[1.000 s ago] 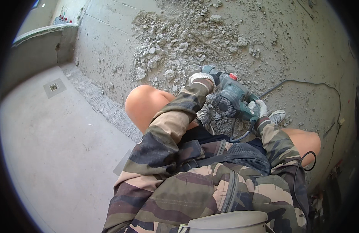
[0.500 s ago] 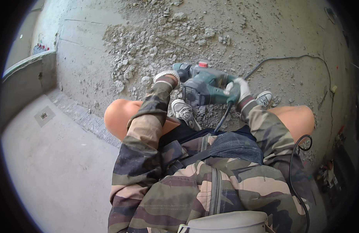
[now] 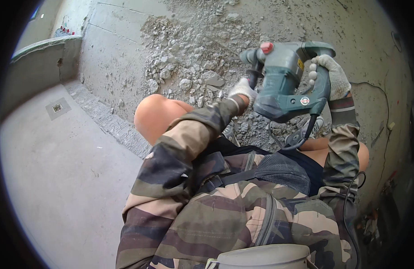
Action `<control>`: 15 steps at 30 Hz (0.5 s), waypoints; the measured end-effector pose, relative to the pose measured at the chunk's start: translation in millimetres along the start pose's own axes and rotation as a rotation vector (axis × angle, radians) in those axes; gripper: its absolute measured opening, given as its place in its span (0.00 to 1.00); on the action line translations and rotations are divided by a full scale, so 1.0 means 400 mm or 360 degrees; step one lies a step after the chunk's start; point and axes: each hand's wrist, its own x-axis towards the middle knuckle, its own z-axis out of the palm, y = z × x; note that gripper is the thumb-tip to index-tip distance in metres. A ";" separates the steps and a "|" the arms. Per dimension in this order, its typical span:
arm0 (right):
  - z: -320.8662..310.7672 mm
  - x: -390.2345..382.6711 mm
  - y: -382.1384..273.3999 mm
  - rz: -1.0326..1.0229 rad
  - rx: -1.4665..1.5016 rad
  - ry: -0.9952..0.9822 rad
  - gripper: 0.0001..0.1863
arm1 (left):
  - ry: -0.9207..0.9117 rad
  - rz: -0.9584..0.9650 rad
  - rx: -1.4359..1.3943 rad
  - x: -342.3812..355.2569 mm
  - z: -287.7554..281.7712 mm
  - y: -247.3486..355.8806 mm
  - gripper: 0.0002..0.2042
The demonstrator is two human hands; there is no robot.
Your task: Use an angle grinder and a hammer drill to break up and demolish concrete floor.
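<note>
A teal rotary hammer with a red knob is held raised above rubble between my knees. My left hand, in a white knit glove, is closed round the black side handle near its nose. My right hand, also gloved, grips the rear handle at the right. A thin rod shows beyond the nose; whether it is attached, I cannot tell. A power cord hangs from the rear handle and loops by my shoes.
Broken concrete covers the floor ahead. A smooth slab with a square drain lies left, bordered by a low wall. Pipe fittings with red parts sit beyond it. A cable runs along the right.
Both hands have lifted the rotary hammer and turned it so its rear handle is higher. It appears closer and further right, and my right hand has moved up with it.
</note>
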 end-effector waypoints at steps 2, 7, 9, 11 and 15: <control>-0.042 0.004 0.039 0.0049 -0.0045 0.0123 0.08 | -0.0041 -0.0083 0.0132 -0.008 0.058 -0.025 0.32; -0.130 0.028 0.204 0.0266 0.0483 0.0304 0.07 | -0.0045 -0.0128 0.0518 0.088 0.059 -0.118 0.26; -0.153 0.064 0.236 0.0316 0.0574 0.0320 0.06 | -0.0117 -0.0163 0.0647 0.106 0.037 -0.133 0.24; -0.184 0.101 0.240 0.0355 0.0584 0.0239 0.06 | -0.0130 -0.0211 0.0730 0.111 0.021 -0.125 0.23; -0.258 0.170 0.241 0.0497 0.0820 0.0170 0.05 | -0.0064 -0.0174 0.0711 0.121 0.009 -0.074 0.19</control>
